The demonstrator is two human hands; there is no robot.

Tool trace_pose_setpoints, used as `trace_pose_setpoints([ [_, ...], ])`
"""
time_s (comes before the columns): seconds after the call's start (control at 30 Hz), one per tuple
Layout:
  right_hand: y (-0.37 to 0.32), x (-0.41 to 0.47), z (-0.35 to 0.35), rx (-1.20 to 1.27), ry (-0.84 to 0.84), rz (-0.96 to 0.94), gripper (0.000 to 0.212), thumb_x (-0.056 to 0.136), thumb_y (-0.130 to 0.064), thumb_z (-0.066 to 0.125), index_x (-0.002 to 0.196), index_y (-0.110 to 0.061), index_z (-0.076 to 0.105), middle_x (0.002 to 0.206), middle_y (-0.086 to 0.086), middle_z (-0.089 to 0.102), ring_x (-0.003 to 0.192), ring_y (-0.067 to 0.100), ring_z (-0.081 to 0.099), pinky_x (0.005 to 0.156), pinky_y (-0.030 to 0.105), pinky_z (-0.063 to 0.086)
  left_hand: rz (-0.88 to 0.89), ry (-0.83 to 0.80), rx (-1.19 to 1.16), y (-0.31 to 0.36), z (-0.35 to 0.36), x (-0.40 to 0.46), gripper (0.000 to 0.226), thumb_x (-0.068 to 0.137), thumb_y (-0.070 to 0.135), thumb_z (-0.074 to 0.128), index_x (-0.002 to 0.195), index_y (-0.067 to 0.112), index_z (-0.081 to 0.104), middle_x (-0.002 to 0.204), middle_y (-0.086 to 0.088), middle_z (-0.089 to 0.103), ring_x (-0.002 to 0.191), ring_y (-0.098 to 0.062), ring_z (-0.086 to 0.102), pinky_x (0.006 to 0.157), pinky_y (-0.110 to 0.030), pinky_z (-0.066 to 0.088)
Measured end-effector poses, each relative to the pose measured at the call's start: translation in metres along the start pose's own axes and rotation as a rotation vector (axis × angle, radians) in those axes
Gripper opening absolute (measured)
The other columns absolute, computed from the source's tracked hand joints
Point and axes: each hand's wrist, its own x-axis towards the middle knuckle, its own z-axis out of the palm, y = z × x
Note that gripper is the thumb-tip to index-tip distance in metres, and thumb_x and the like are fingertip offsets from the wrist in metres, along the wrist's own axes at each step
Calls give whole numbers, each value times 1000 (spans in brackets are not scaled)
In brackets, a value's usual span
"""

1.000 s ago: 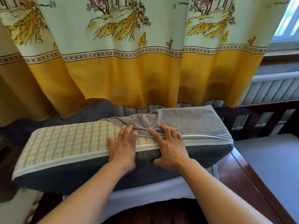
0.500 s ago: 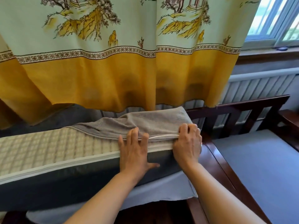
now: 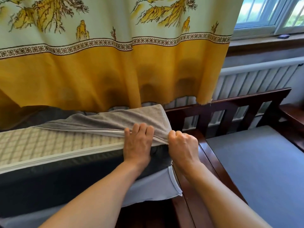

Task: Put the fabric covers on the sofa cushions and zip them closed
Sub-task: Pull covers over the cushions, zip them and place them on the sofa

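Compared with half a second earlier, we saw the right hand (image 3: 182,145) change from lying over the end of the cushion (image 3: 49,143) to a closed fist pinching the corner of the grey cover (image 3: 115,119). The left hand (image 3: 137,143) had slid closer to it and lay flat, fingers together, on the white zipper edge (image 3: 65,153). The cushion lay on the wooden sofa frame (image 3: 213,162), its quilted cream top mostly bare, the cover bunched over its right end. A yellow printed curtain (image 3: 115,71) hung just behind, a radiator (image 3: 255,79) and a window (image 3: 263,14) beyond. Another grey cushion (image 3: 263,162) lay at right. We could read no writing.
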Motion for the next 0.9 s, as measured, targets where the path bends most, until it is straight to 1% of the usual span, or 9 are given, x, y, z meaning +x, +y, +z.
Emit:
trace_pose_setpoints([
  [0.1,-4,-17,-3,7,-49,-5,12,58,-7,49,48,-13,48,40,4,48,28,25,48,42,19,16,104,119,24,-7,11,-3,46,43,0,76,77,19,51,78,-2,54,76,-26,49,64,-35,33],
  [0.2,-6,-29,-3,18,-140,24,32,40,-4,78,48,-14,48,40,3,47,28,25,47,42,20,16,166,126,28,-10,14,-5,39,42,2,77,68,19,53,67,0,55,68,-25,52,60,-34,34],
  [0.3,-7,-25,-5,-32,-130,0,32,43,-1,78,51,-12,49,42,4,49,30,25,48,38,21,21,206,87,18,-11,11,-4,36,43,8,81,64,20,55,61,0,56,60,-23,53,57,-31,36],
  [0.4,-7,-12,-9,-109,-90,-33,24,53,-3,78,58,-10,55,51,7,53,39,26,51,38,24,32,287,94,-4,-22,1,-1,51,41,44,89,70,18,56,66,-2,58,59,-21,54,56,-28,39],
  [0.5,-25,-2,-15,-127,10,-120,11,76,-3,52,69,-9,59,66,11,56,54,28,54,45,29,39,266,161,-31,-58,-8,-11,53,61,67,70,77,18,57,74,-2,59,65,-19,55,57,-26,39],
  [0.6,-66,5,-16,-44,76,-239,20,74,0,43,66,-8,60,66,12,56,56,31,54,47,32,43,63,189,-24,-123,-13,-24,31,77,50,57,78,19,56,77,-2,58,71,-23,55,62,-30,38],
  [0.7,-118,9,-13,92,-17,-223,13,64,4,74,71,-4,66,68,13,61,57,29,58,48,33,49,-99,145,15,-181,-15,-33,10,69,26,57,77,19,55,80,-5,58,77,-30,56,65,-35,38],
  [0.8,-177,14,-11,144,-133,-166,21,59,-6,85,72,-5,68,73,13,64,62,27,60,51,34,52,-282,159,-116,-213,-12,-35,13,72,12,53,80,21,54,89,-4,58,88,-28,53,70,-35,34],
  [0.9,-233,24,-5,144,-172,-95,15,65,-4,77,74,-8,66,77,12,61,68,28,58,54,35,48,-322,182,-226,-232,-6,-30,16,80,9,49,86,22,55,97,-4,57,96,-27,50,74,-35,32],
])
